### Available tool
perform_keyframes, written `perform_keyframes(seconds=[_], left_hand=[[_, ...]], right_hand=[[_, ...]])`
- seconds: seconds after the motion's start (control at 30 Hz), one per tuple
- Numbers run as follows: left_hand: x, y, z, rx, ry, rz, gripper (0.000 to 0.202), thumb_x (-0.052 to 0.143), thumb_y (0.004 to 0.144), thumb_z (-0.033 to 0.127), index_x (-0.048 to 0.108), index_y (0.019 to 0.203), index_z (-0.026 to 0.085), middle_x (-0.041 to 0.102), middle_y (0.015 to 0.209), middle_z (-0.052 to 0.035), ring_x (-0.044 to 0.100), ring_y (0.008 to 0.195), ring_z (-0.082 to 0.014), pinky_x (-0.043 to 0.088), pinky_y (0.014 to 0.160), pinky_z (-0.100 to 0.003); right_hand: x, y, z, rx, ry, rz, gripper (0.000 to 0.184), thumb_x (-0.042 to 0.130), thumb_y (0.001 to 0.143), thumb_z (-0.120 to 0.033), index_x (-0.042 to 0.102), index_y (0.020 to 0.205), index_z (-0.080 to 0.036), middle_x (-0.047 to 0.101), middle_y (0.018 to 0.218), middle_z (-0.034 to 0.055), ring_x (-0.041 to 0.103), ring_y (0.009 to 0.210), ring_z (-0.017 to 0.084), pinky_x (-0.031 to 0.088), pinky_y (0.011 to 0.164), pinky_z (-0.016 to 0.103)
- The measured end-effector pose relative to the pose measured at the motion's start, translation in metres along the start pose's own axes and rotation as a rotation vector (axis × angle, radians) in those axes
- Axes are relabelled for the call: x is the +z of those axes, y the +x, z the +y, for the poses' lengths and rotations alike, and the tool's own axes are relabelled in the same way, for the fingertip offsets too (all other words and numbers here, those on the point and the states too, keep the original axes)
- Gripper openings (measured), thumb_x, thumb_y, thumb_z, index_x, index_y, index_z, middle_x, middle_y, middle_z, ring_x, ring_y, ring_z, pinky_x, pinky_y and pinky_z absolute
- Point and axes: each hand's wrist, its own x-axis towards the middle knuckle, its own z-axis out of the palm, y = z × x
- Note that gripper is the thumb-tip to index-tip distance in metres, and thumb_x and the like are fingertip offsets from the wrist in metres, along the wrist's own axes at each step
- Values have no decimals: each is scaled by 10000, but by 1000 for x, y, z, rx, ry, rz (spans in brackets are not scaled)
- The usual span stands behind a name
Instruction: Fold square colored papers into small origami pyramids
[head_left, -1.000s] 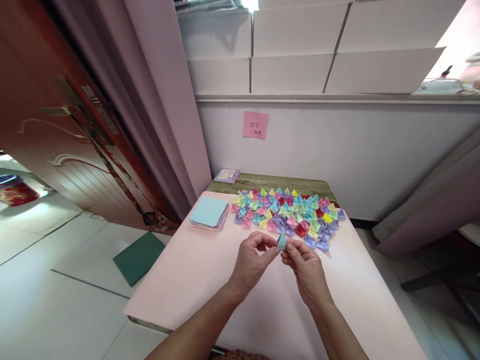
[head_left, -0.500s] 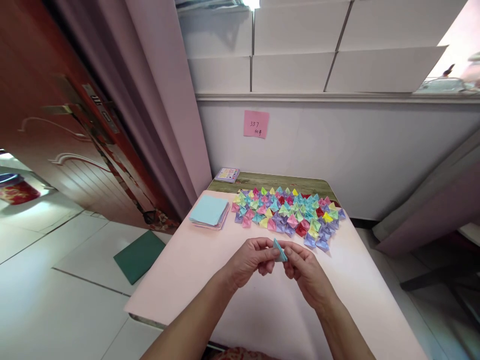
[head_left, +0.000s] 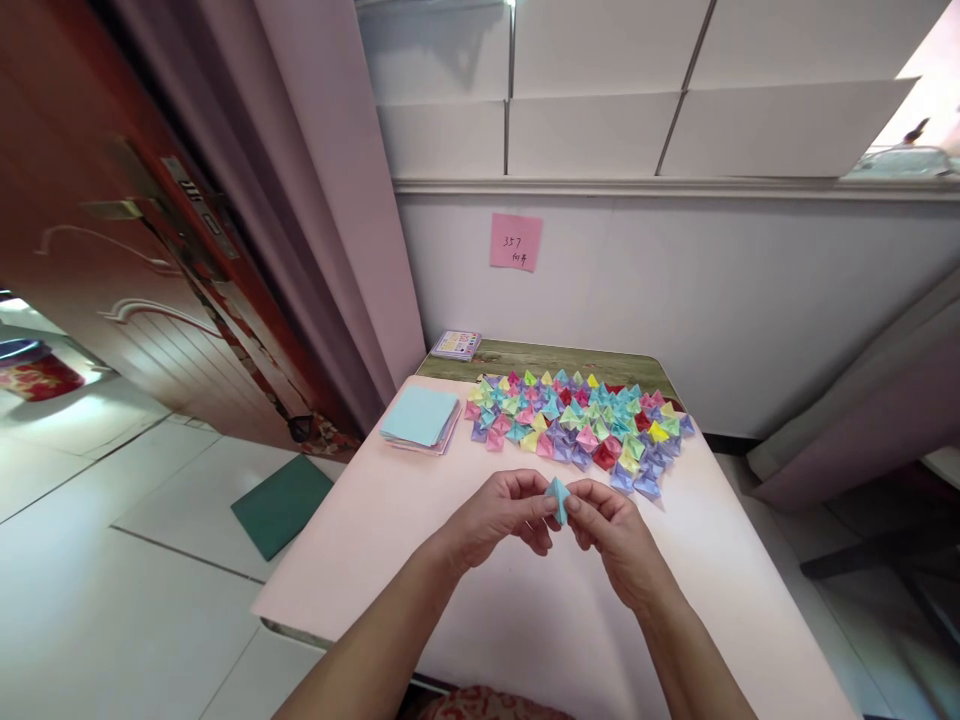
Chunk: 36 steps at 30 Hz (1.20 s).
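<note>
A small light blue folded paper piece [head_left: 557, 496] sits between my two hands above the pink table [head_left: 390, 560]. My left hand [head_left: 501, 518] pinches it from the left with thumb and fingers closed. My right hand [head_left: 615, 535] pinches it from the right the same way. Just beyond my hands lies a spread of several folded paper pieces [head_left: 577, 428] in pink, blue, yellow, green, purple and red. A stack of square paper sheets [head_left: 420, 418], light blue on top, rests at the table's far left.
A small printed packet [head_left: 455, 344] lies on the wooden strip at the table's far edge. A pink note [head_left: 515, 241] is stuck on the white wall. A curtain and a brown door stand left. A green sheet [head_left: 281, 503] lies on the tiled floor.
The blue piece has been turned between my fingers, from upright to flat and back to upright. Both hands stayed together at the same spot over the table.
</note>
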Motion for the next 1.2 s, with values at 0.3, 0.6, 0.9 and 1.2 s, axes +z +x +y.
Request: perform_keyframes(seconds=[0.3,0.6,0.9,1.2], left_hand=[[5,8,-8,134,-38,221,473,834,632,306,612,1024,160,645,704,-1,631,642,-154,534,670,-321],[7,12,-6,196,3,268,419,833,631,248,613,974,148,622,609,25,584,553,-118,504,630,-285],[13,7,-1,70,-13,146,320,804,678,343,659,843,110,694,717,-63,679,653,-181,556,646,-307],[14,2,6,91,11,119,325,718,754,424,679,818,108,685,695,-66,696,645,-197,573,600,-297]], right_hand=[[5,1,4,-134,-101,112,286,759,724,-446,645,790,-191,631,698,5,570,625,139,478,584,257],[5,3,4,-240,-113,97,291,751,749,-373,685,985,-216,633,689,-4,564,595,124,479,541,243],[4,2,6,-386,-190,201,217,762,724,-359,742,888,-217,649,736,21,567,578,131,503,496,253],[6,-2,0,-461,-214,192,167,736,769,-318,734,906,-221,638,767,20,591,609,125,517,529,239]])
